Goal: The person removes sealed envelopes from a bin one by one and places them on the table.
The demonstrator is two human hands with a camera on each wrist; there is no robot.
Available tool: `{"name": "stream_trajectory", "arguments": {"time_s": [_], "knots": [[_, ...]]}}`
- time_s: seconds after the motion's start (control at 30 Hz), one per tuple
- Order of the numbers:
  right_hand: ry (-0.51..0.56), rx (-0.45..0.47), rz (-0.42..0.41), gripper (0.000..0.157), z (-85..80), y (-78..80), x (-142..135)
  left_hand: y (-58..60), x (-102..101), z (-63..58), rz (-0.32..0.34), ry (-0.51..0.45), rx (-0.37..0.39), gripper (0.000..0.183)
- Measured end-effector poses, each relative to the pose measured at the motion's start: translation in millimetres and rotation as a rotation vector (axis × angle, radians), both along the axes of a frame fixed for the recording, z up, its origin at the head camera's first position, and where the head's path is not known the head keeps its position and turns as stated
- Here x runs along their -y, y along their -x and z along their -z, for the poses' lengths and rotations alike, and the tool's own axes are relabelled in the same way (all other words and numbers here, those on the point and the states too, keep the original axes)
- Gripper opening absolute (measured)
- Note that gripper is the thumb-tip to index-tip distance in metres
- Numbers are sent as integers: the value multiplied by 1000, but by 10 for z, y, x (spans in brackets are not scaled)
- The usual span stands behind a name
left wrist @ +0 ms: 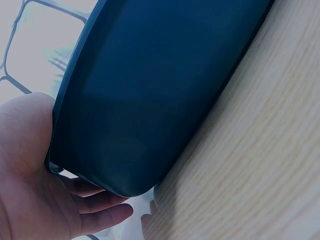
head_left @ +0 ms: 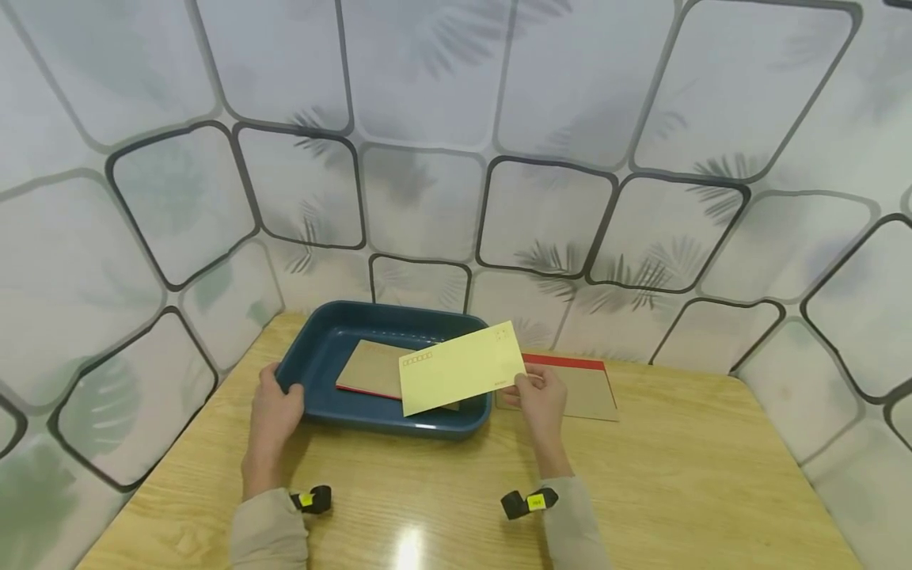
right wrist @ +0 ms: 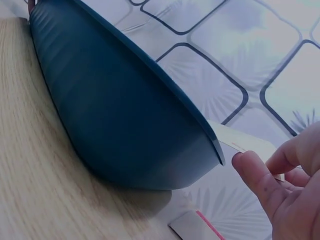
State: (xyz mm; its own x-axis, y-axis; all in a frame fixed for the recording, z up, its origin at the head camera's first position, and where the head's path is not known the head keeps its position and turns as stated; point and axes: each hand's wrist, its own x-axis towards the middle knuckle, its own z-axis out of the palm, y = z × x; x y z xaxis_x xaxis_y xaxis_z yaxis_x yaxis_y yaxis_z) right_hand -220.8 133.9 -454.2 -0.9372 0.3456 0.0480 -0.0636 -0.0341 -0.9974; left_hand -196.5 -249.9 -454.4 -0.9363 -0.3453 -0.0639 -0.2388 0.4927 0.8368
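A dark blue rectangular tray stands on the table, its outer wall filling much of both wrist views. My left hand grips its left end, thumb over the rim and fingers against the outside. Between thumb and fingers, my right hand pinches the lower right corner of a yellow envelope printed with small red boxes. The envelope is tilted above the tray's right half. Beneath it inside the tray lies a flat brown paper piece with a red edge, partly covered. The right wrist view shows the envelope past the rim.
Right of the tray, behind my right hand, a second brown paper piece with a red band lies flat on the wooden table. A patterned curtain or wall covering rises at the table's back and sides.
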Motion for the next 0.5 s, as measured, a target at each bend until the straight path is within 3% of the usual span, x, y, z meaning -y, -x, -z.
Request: {"name": "stream_trajectory", "arguments": {"time_s": [0.5], "knots": [[117, 47, -13, 24, -67, -17, -153, 25, 15, 3, -1, -7, 11, 66]]}}
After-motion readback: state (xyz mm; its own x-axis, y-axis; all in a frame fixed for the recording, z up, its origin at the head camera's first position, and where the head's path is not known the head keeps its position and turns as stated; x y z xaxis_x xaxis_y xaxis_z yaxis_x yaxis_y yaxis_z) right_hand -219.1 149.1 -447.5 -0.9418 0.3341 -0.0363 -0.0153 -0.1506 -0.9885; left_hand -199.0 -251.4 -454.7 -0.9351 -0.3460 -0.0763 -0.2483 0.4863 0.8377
